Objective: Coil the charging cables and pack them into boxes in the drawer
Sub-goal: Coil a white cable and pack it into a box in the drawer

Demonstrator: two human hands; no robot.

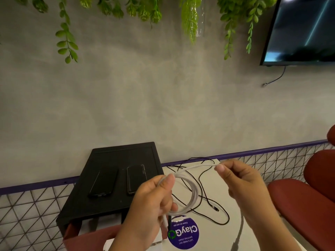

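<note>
Our left hand [150,201] grips the coiled loops of the white cable [194,194], up over the table [215,232]. Our right hand [241,180] pinches the loose stretch between thumb and finger. If the left thumb lets go, the loops could spring open. The plug hanging down could catch the black cable [214,208] lying just under the coil and drag it. The black stand [112,154] sits close on the left. A red chair [299,200] is near on the right. The open room is in the middle, above the table.
</note>
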